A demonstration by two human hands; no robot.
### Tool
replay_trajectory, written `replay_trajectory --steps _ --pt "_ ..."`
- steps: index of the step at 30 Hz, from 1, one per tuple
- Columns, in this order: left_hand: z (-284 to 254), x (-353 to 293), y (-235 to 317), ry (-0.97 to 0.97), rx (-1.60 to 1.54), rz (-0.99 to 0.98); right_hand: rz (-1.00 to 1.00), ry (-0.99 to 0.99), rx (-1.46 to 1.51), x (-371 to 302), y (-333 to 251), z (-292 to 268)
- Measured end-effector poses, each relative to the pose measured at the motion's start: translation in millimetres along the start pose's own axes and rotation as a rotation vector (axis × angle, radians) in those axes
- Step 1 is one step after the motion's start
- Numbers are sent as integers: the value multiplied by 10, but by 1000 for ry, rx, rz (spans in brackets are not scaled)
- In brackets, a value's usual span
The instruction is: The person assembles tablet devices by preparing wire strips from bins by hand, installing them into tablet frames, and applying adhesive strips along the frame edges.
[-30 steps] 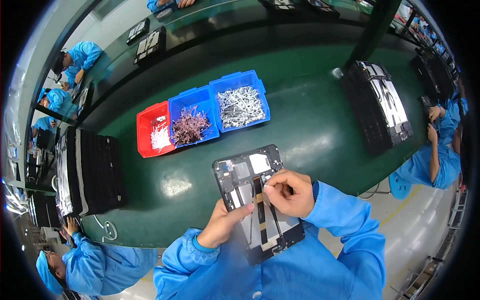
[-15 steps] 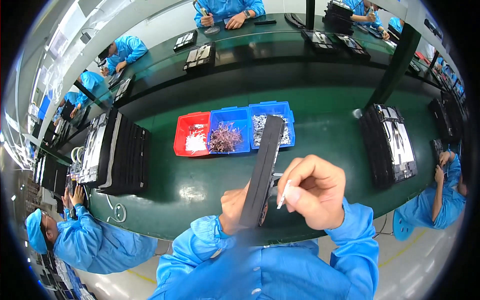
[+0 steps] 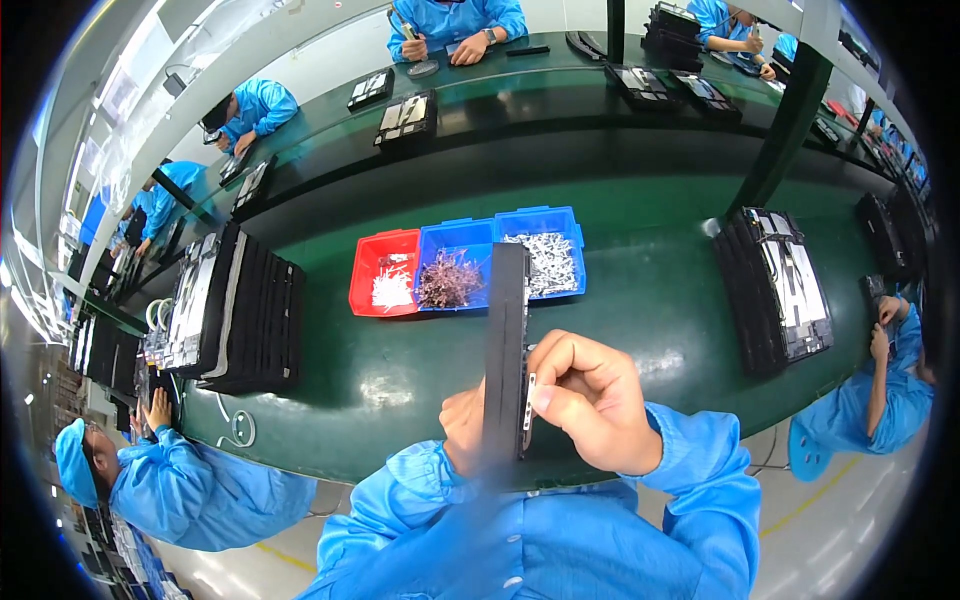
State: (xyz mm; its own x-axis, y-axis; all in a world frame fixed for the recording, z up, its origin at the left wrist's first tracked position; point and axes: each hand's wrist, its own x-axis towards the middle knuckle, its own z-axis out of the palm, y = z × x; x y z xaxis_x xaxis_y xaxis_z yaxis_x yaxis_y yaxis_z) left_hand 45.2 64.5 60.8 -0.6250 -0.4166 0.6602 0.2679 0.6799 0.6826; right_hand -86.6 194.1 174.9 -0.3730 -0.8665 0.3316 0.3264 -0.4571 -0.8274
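My left hand grips a flat black case from behind, its fingers partly hidden by it. The case stands on edge, its narrow side turned up, so its inner face is mostly out of sight. Against its right face, my right hand pinches a small pale strip with dark marks between thumb and forefinger. The strip seems to touch the case, but the contact is too small to make out. Beyond the case are a red bin of white slips, a blue bin of thin brownish pieces and another blue bin of small silvery-white parts.
Stacks of black cases with silvery insides stand left and right on the green table. A white cable lies near the left edge. Co-workers in blue sit around, one close at left. A raised shelf crosses behind.
My right hand has moved left, bringing the pale strip against the case. The case has turned more upright, with its far end swung to the left.
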Motion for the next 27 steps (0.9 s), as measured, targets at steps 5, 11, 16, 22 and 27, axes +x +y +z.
replay_trajectory --steps 5,11,16,22,27 --pt "-26 113 69 -2 147 159 5 -3 -67 -15 -1 19" --pt "-54 110 66 -19 204 192 10 0 -64 -28 -1 34" --pt "-43 138 85 -2 231 215 12 1 -55 -44 29 15" --pt "-37 166 96 9 252 253 -10 10 -54 -53 58 11" --pt "-51 149 75 -2 249 263 13 79 -39 -41 38 70"
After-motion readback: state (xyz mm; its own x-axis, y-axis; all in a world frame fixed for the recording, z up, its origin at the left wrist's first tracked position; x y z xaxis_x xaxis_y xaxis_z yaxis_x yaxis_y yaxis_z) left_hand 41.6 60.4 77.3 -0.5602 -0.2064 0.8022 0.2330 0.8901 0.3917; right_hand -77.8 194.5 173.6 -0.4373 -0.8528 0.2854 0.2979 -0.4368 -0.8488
